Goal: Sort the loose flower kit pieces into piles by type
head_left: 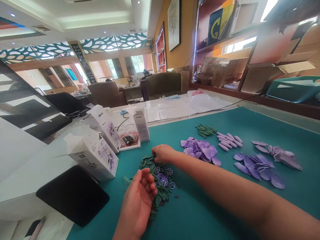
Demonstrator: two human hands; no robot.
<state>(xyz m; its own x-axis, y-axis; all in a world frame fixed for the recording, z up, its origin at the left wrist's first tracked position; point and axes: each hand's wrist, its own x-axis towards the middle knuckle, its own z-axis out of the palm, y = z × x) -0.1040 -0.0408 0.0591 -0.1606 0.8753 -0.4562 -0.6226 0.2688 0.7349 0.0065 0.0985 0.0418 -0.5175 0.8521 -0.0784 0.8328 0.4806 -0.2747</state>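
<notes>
1. Two open white cartons stood tilted at the edge of the teal mat, both printed with purple flowers; what they held was hidden.
2. A white tray beside them held a red-and-black packet.
3. A narrow grey-white box stood upright nearby; its small print was too blurred to read.
4. A teal plastic tub sat on the far shelf, with pale sheets inside.
5. A yellow "G" showed on a dark panel on the upper shelf.
6. The jumbled pile of green plastic leaves and purple spoked wheels lay on the mat, between the hands.
7. The right hand curled its fingers down onto the pile; whether it gripped anything, I could not tell.
8. The left hand lay palm-up and half-curled against the pile; its grip was also unclear.
9. Smooth purple petals and green stems lay sorted in separate groups to the right.
</notes>
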